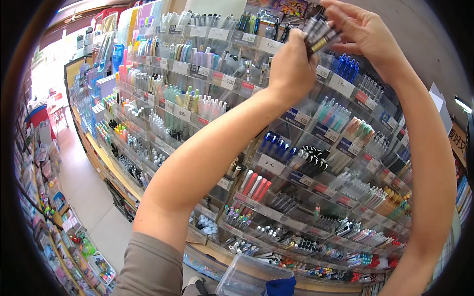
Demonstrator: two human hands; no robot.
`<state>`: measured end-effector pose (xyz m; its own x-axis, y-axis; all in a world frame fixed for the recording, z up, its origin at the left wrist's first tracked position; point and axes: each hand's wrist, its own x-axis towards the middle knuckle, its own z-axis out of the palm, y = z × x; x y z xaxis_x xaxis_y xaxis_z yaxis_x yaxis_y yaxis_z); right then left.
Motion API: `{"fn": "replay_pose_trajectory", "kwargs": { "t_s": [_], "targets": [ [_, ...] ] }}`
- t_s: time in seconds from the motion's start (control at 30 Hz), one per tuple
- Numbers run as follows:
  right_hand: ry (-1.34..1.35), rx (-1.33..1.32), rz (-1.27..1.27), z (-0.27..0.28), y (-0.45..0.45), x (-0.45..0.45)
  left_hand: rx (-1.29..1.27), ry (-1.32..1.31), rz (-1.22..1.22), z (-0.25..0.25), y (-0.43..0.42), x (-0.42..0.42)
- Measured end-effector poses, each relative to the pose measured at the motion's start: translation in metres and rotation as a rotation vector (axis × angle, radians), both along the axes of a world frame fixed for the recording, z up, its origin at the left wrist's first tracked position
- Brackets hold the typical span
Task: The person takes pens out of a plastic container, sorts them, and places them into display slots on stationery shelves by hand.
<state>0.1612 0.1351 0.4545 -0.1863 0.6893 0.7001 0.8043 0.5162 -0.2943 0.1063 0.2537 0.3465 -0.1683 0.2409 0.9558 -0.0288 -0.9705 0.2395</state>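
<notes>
Both arms reach up to the top of a tiered pen rack. My left hand (296, 64) is wrapped round a bundle of dark pens (320, 35), which is partly blurred. Just right of the bundle, my right hand (363, 29) has its fingers bent toward the pens' ends; whether it grips any of them is unclear. Below the hands, blue pens (346, 67) stand in a clear compartment behind a price label (341, 85).
Clear tiers with many pens and price labels (271, 164) fill the middle and right. A transparent plastic box (247, 276) with a dark blue item (280, 286) is at the bottom. An aisle floor (91, 197) and another goods shelf (64, 246) lie left.
</notes>
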Motion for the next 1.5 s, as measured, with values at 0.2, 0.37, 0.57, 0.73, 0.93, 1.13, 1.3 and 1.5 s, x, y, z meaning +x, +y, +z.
{"fn": "replay_pose_trajectory", "kwargs": {
  "t_s": [0.2,0.37,0.57,0.73,0.93,1.13,1.3,1.5],
  "targets": [
    [-0.38,-0.148,-0.364,-0.031,0.029,0.035,-0.136,-0.161,-0.446,-0.01,-0.008,-0.035],
    [-0.754,-0.34,-0.543,-0.062,0.046,0.029,-0.257,-0.139,-0.709,-0.062,-0.031,-0.074],
    [-0.602,-0.584,-0.498,-0.064,0.051,0.012,-0.464,0.004,-0.789,-0.162,-0.085,-0.126],
    [-0.816,-0.377,-0.741,-0.069,0.048,0.005,-0.639,0.07,-0.795,-0.245,-0.126,-0.145],
    [-0.78,-0.385,-0.835,-0.073,0.049,0.008,-0.933,0.051,-0.791,-0.291,-0.146,-0.167],
    [-0.599,-0.266,-0.556,-0.073,0.055,0.014,-1.011,0.027,-0.758,-0.313,-0.153,-0.178],
    [-0.491,-0.261,-0.425,-0.079,0.072,0.007,-1.068,0.022,-0.768,-0.312,-0.164,-0.178],
    [-0.397,-0.303,-0.45,-0.089,0.087,0.009,-1.074,0.012,-0.769,-0.318,-0.167,-0.18]
  ]
}}
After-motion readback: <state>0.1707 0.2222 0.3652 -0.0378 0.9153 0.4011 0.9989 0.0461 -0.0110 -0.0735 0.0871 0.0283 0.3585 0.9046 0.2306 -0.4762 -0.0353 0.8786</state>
